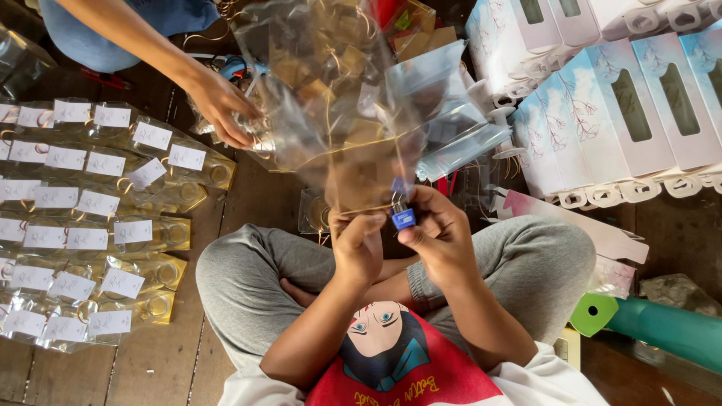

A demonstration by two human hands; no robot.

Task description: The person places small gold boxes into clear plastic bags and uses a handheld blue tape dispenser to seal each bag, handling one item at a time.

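Note:
I sit cross-legged on a wooden floor. My left hand (358, 244) and my right hand (438, 233) are raised together in front of me. Both pinch the lower edge of a clear plastic bag (361, 165) with a gold card inside. A small blue clip or tag (404, 218) sits between my fingertips, mostly under my right thumb. The bag stands upright above my hands and hides part of the pile behind it.
Rows of packed clear bags with white labels (83, 218) lie on the floor at left. Another person's hand (222, 105) reaches into a heap of loose bags (316, 60). Pale blue window boxes (624, 98) are stacked at right. A green tube (662, 327) lies lower right.

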